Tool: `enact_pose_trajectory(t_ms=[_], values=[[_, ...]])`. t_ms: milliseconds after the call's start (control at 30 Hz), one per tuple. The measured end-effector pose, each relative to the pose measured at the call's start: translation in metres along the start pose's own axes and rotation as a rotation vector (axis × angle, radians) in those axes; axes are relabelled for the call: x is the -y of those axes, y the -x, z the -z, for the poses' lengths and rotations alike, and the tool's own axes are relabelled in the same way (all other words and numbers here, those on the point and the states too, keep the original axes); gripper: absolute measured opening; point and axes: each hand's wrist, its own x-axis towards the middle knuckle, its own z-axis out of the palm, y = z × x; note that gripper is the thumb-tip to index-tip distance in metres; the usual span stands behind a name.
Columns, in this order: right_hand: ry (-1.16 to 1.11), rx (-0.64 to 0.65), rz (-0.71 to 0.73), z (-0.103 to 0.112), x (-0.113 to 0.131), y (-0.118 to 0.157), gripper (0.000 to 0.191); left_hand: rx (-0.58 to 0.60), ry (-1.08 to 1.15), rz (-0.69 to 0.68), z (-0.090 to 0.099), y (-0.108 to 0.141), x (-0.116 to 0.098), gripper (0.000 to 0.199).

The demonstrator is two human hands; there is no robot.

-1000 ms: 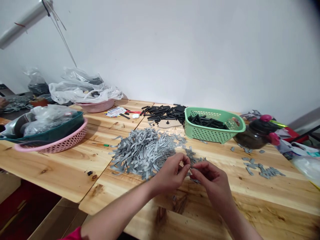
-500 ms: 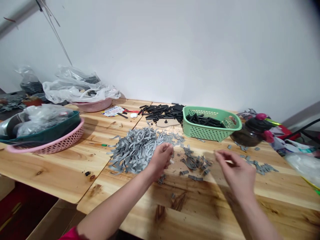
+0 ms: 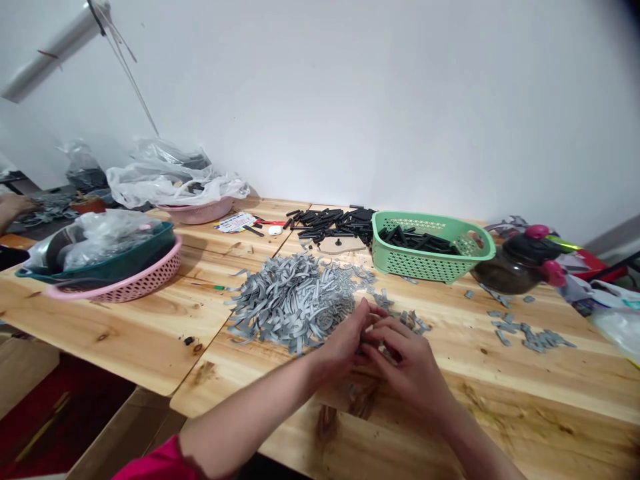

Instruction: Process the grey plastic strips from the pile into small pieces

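Observation:
My left hand [image 3: 347, 337] and my right hand [image 3: 405, 350] meet over the wooden table, fingertips together, just right of a big pile of grey strips [image 3: 290, 300]. Both have their fingers closed around something small and dark that I cannot make out. Behind and partly under my fingers lie smaller grey pieces [image 3: 414, 322]. Further right on the wood is another loose group of grey pieces [image 3: 543, 338].
A green basket [image 3: 430, 267] of black tubes stands at the back, beside loose black tubes [image 3: 330, 223]. A dark glass pot [image 3: 515, 263] is at right. Pink baskets [image 3: 145, 283] with bags are at left. Another person's hand [image 3: 13, 207] shows at the far left edge.
My right hand has moved left and now meets my left hand, which has shifted slightly right. The view has turned a little left, and another person's hand has appeared at the left edge.

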Motion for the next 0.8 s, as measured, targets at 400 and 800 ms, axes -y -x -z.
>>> enact_pose_trajectory(t_ms=[400,800], values=[[-0.394,-0.487,-0.405,0.016,-0.019,0.006,0.017,-0.013,-0.337,-0.125,-0.004,0.005,-0.007,0.032],[-0.506,-0.148,-0.365,0.018,-0.024,0.009,0.018,-0.153,-0.410,-0.236,-0.002,0.005,-0.014,0.026]])
